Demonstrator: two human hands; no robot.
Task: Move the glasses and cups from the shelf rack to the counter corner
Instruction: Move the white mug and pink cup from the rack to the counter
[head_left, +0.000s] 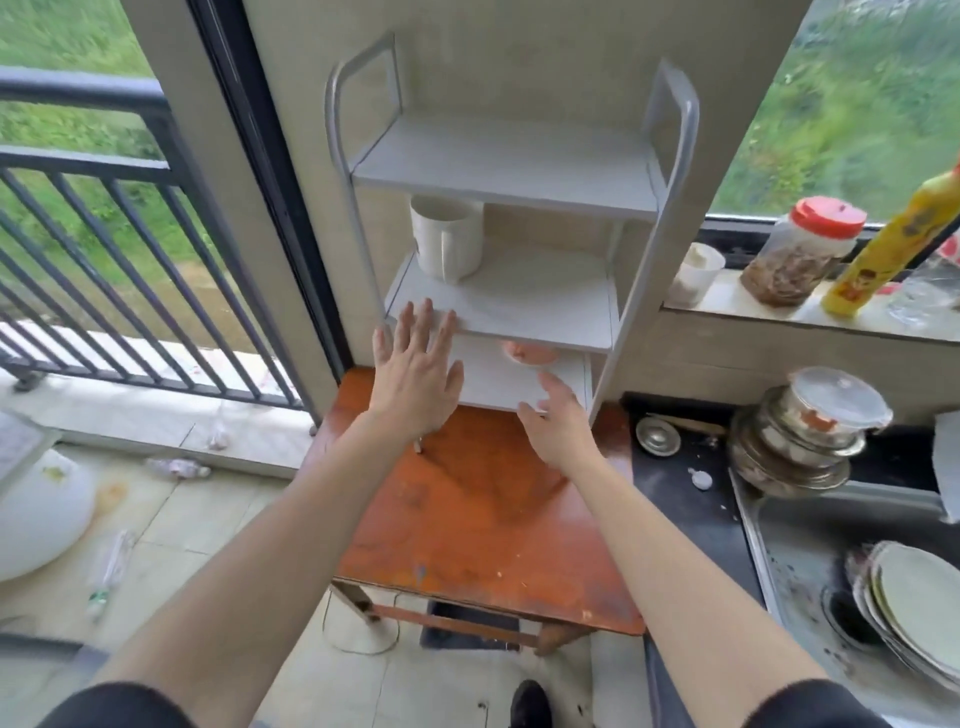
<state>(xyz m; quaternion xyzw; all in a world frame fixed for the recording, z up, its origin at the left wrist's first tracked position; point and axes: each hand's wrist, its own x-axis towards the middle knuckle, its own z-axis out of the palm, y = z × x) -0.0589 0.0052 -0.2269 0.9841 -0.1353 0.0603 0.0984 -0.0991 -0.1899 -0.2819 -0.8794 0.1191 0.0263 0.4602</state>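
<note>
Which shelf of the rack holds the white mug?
The middle shelf: the white mug stands at its left end. The top shelf is bare.

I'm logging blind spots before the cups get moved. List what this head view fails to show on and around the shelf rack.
- Pink dish on the lowest shelf: mostly hidden under the middle shelf; its type is unclear.
- White cup: rim hidden by the top shelf; contents unseen.
- Rack's lower left: covered by the left hand.
- Yellow bottle: top cut off by the right edge.

One head-worn camera looks forward and down, close over the shelf rack (498, 249)
</note>
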